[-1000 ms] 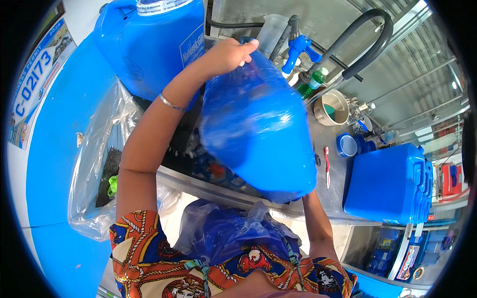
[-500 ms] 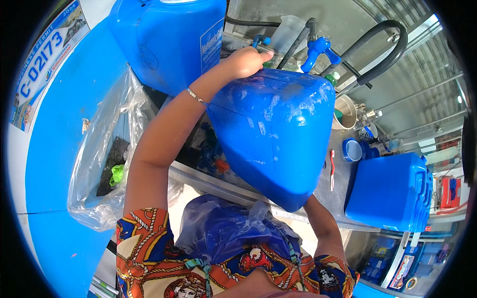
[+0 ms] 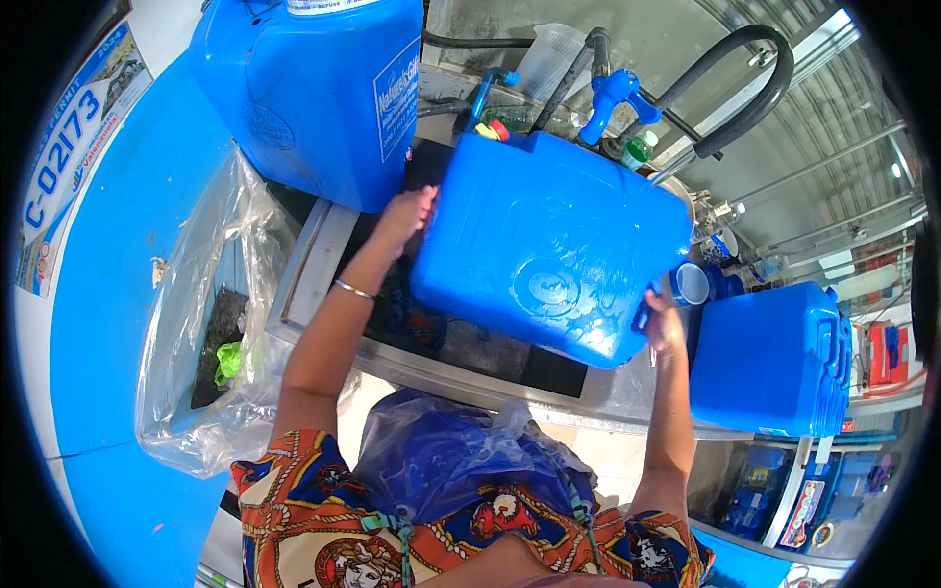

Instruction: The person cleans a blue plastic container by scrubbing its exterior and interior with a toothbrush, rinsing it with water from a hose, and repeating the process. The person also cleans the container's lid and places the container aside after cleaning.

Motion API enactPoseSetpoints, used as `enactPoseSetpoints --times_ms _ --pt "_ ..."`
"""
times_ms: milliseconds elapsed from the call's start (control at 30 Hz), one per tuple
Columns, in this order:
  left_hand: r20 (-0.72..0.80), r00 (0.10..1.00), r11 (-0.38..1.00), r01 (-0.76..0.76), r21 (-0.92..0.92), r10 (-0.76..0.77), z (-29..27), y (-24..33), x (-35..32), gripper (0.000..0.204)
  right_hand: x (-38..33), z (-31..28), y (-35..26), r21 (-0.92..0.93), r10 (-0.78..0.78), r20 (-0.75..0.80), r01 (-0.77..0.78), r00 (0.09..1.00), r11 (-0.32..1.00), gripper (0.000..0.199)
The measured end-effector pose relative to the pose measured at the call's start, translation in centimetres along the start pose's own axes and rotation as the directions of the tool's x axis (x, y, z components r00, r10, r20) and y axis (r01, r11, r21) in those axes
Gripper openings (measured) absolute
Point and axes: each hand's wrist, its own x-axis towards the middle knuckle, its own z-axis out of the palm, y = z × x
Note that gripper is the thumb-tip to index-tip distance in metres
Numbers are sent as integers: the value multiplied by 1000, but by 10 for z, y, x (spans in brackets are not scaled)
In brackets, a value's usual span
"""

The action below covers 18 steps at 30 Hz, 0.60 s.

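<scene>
A wet blue plastic water jug (image 3: 549,235) lies tilted across a metal sink, a round embossed mark on its upward side. My left hand (image 3: 407,218) is at its left side, fingers bent in against the edge. The right hand (image 3: 665,321) grips the jug's lower right corner, with its fingers partly hidden there. Just behind the jug are a blue-handled tap (image 3: 616,98) and a green-capped bottle (image 3: 639,149). Something yellow and red shows at the jug's top left edge.
Another large blue jug (image 3: 314,108) stands at the upper left. Further blue jugs (image 3: 765,363) stand on the metal counter at right, near a small round blue container (image 3: 689,282). A clear plastic bag (image 3: 186,392) hangs at left. A black hose (image 3: 774,88) arches behind the sink.
The jug has turned over, so a different side faces up. My left hand has come down from its top to its left side; the right has come up from beneath to its right corner.
</scene>
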Motion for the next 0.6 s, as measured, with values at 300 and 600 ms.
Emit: enactPoseSetpoints --times_ms 300,600 --pt "-293 829 868 -391 307 477 121 -34 12 43 -92 -5 -33 -226 -569 -333 522 752 822 22" --pt "65 995 652 102 -751 -81 102 -50 29 41 -128 117 -82 -839 -851 302 543 429 -23 23"
